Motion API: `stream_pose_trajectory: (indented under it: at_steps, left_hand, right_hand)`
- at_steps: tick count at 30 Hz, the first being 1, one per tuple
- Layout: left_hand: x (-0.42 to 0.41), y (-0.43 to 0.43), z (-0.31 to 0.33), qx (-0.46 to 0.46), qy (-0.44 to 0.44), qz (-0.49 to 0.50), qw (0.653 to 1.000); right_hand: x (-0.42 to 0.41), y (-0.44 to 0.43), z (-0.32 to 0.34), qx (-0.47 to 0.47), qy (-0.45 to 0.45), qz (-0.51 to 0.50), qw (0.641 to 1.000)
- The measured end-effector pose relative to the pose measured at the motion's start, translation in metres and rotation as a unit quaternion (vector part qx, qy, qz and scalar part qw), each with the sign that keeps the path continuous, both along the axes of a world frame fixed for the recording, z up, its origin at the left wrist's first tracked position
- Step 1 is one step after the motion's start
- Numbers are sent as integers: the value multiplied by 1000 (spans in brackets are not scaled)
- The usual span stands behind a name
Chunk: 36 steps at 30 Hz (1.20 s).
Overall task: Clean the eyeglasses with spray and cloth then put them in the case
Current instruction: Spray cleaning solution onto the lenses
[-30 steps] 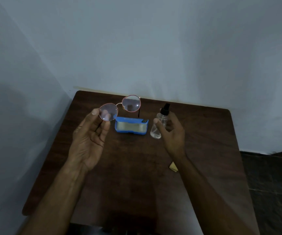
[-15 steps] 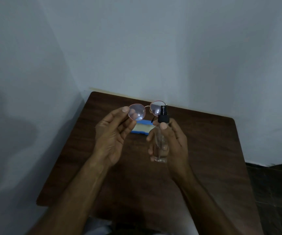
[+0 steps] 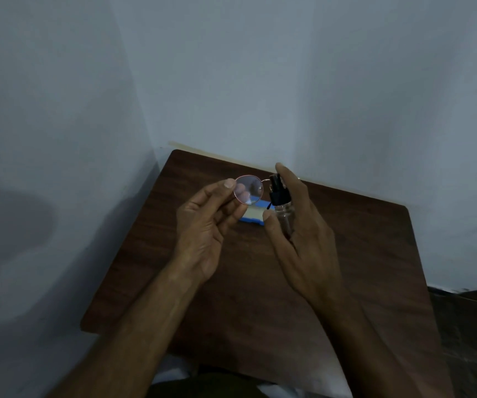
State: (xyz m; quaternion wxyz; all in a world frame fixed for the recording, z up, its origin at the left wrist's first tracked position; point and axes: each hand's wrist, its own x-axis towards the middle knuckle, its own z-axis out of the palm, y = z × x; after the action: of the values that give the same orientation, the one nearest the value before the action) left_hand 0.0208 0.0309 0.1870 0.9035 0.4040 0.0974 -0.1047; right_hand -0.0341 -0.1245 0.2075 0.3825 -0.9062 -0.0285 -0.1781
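My left hand [image 3: 205,225] pinches the round eyeglasses [image 3: 248,188] by the rim of the left lens, thumb on top, held above the table. Only one lens shows; the other is hidden behind the bottle. My right hand [image 3: 297,234] grips a small clear spray bottle [image 3: 284,216] with a black pump top, index finger resting over the pump, nozzle close to the visible lens. A blue open eyeglass case [image 3: 253,218] lies on the table behind and below the hands, mostly covered. The cloth is hidden from view.
The dark brown wooden table [image 3: 360,254] stands in a corner, with pale walls [image 3: 260,81] at its back and left. Dark floor [image 3: 470,326] shows at the right. My forearms cross the table's near half.
My right hand has lifted the spray bottle off the table and brought it beside the glasses. Its index finger now sits over the pump. The view has shifted left.
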Motion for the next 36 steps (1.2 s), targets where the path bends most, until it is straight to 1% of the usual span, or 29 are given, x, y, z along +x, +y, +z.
stream_pose_trajectory:
  at_steps: [3,8,14,18,23,27,29,32,34,36]
  left_hand:
    - [3,4,1,-5,-1,-3,1000]
    - [5,3,4,-8,-3,-8,1000]
    - [8,5,4,-17,6,-12,1000]
    - [8,5,2,-22,11,-14,1000]
    - [9,8,2,-18,9,-17,1000]
    - [8,7,1,-18,8,-19,1000]
    - [8,7,0,-16,9,-21,1000]
    - [6,6,0,-13,11,-25,1000]
    - [5,4,0,-12,14,-29,999]
    - [3,2,2,-11,15,-32,999]
  right_hand:
    - [1,2,-2,-5,-6,27,1000]
    - [1,3,-4,-28,-26,-36,999]
    - [2,2,-4,-66,-25,-50,996]
    - [3,5,-7,-110,-50,-46,992]
    - [-2,9,-11,-77,-54,-25,995]
    - [-5,14,-12,-80,-57,-26,995]
    - [-5,14,-10,-64,-61,-28,996]
    - [-6,16,-8,-61,-61,-10,996]
    - [-7,17,-8,-61,-73,-18,995]
    - [-6,16,-8,-48,-83,-46,994]
